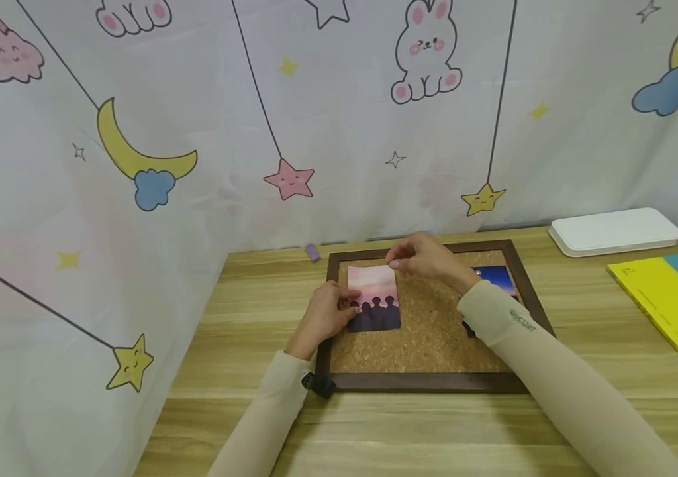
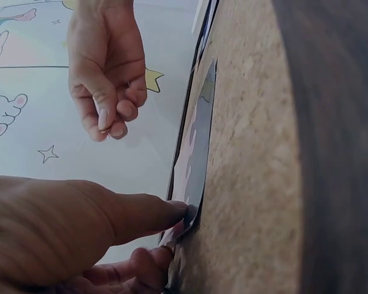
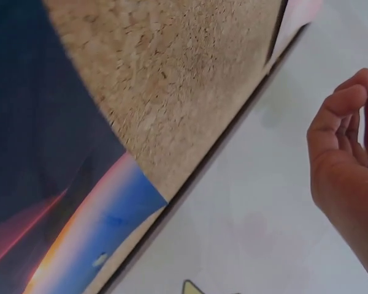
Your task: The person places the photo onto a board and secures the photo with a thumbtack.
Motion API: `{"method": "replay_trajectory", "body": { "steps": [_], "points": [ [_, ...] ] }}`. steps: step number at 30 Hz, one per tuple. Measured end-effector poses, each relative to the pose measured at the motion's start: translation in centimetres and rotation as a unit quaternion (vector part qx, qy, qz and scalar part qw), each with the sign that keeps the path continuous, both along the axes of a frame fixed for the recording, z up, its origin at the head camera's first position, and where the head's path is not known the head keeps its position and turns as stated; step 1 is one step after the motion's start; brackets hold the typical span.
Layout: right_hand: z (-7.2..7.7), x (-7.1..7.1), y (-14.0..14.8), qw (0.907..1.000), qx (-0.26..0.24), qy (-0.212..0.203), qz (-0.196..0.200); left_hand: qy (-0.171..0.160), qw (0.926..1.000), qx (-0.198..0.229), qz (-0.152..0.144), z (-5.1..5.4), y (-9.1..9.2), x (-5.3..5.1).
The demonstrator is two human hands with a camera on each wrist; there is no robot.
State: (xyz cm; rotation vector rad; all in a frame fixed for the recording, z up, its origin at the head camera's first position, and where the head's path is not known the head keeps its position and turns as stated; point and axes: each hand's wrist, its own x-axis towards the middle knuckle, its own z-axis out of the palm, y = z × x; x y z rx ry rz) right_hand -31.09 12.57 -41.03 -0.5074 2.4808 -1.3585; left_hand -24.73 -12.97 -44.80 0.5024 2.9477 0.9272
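A paper picture [image 1: 377, 281] of a pink sky and dark silhouettes lies on the cork of a brown-framed corkboard [image 1: 428, 381]. My left hand [image 1: 324, 315] pinches its left edge. In the left wrist view, the thumb [image 2: 147, 215] presses on the picture's face, with fingers at its curved edge. My right hand [image 1: 425, 257] is at the picture's top right corner, fingers curled and thumb against fingertip. A tiny glint shows at those fingertips in the left wrist view, too small to name. The right hand [image 3: 349, 144] is apart from the board.
A second picture [image 1: 496, 278], blue and dark, lies on the board's right side, partly behind my right sleeve. A small purple block [image 1: 312, 253] is behind the board. To the right are a white case [image 1: 616, 232] and a yellow book [image 1: 667, 305]. A patterned curtain [image 1: 345, 119] hangs behind.
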Motion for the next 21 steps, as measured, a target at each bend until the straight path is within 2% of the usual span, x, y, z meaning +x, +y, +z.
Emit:
{"method": "replay_trajectory", "body": {
  "steps": [8, 16, 21],
  "points": [
    [-0.4, -1.5, -1.4, 0.9997, -0.001, -0.026, 0.0, 0.021, 0.9997, -0.012, -0.007, -0.1, 0.0, 0.1],
    [-0.5, -2.4, -2.9, 0.9996, 0.015, -0.012, 0.02, 0.017, 0.9997, -0.02, -0.001, -0.2, 0.0, 0.0],
    [-0.7, -2.6, -3.5, 0.9989, 0.035, -0.011, 0.029, 0.025, 0.9992, -0.03, -0.013, -0.2, 0.0, 0.0]
  ]
}}
